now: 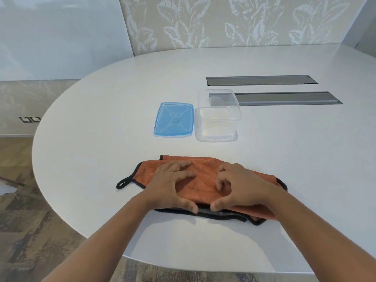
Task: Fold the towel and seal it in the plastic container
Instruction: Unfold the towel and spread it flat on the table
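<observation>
Both hands rest palm-down on the orange towel (203, 181), which lies partly folded on the white counter (101, 129) near its front edge. The left hand (173, 186) and right hand (240, 186) sit close together, fingers curled against the cloth and thumbs pinching the black-trimmed near edge, thumb tips almost touching. A black hanging loop (123, 183) sticks out of the towel just left of the left hand. Beyond the hands, well apart from the towel, stands the clear plastic container (217, 117), open and empty, ahead of the right hand. Its blue lid (174, 119) lies flat just beside it, ahead of the left hand. No readable writing or brand shows on any of them.
</observation>
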{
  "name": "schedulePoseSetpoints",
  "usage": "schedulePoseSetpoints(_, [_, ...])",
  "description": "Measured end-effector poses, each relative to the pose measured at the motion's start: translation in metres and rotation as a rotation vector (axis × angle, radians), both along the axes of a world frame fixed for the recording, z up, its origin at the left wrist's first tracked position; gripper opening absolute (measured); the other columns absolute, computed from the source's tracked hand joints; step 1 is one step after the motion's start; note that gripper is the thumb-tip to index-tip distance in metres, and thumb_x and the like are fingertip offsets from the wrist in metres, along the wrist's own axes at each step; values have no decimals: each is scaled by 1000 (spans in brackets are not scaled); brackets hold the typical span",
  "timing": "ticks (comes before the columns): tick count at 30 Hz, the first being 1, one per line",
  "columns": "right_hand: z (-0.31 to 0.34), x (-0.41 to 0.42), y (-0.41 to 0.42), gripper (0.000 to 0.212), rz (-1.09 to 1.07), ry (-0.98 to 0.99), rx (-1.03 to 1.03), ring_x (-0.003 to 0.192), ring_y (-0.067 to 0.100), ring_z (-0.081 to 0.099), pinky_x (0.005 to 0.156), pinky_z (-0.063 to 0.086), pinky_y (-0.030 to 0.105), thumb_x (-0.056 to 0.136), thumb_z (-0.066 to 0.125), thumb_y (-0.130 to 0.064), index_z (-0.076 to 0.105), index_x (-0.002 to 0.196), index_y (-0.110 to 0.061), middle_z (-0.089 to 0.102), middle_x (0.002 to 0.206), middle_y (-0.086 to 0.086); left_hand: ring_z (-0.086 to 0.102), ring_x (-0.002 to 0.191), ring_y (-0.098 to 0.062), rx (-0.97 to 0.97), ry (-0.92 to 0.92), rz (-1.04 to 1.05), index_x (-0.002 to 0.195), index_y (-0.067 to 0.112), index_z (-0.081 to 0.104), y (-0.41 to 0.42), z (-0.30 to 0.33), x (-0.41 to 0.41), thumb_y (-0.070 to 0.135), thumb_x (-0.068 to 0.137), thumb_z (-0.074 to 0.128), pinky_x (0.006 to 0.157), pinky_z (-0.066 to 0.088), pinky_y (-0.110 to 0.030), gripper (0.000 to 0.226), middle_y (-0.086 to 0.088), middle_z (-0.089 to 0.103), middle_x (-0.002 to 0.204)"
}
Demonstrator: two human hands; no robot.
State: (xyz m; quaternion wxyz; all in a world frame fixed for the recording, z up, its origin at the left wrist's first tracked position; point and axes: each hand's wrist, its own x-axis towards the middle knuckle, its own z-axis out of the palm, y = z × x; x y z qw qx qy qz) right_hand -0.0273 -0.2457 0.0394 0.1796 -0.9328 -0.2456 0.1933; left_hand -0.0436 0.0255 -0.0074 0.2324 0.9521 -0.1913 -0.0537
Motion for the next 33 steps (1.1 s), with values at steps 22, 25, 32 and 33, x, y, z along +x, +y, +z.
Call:
schedulePoseSetpoints(22, [31,2,-12,11,-157,-158,40,82,23,61,77,51,42,104,46,-34,49,94,-30,63,86,-7,54,65,-8,-324,-117,307,93,34,47,-13,29,0,50,103,47,62,45,-36,19,10,56,66])
schedulePoseSetpoints(25, [34,1,-12,32,-238,-117,112,79,18,63,75,53,41,90,60,-62,53,96,-32,66,84,-8,53,73,-3,-219,5,304,97,41,45,-11,41,1,75,69,73,64,44,-31,53,16,59,77])
schedulePoseSetpoints(32, [19,-3,-15,40,-90,-108,-217,89,18,56,76,52,39,69,69,-47,50,99,-28,52,97,-11,58,113,-14,151,107,53,109,41,65,-5,44,5,48,76,78,86,52,-35,36,21,47,134])
schedulePoseSetpoints(33, [15,-2,-16,34,-78,-138,-239,92,19,52,77,50,39,72,65,-40,51,100,-26,49,100,-11,55,120,-16,177,80,45,95,36,65,-3,43,6,41,79,73,89,51,-37,18,21,44,144])
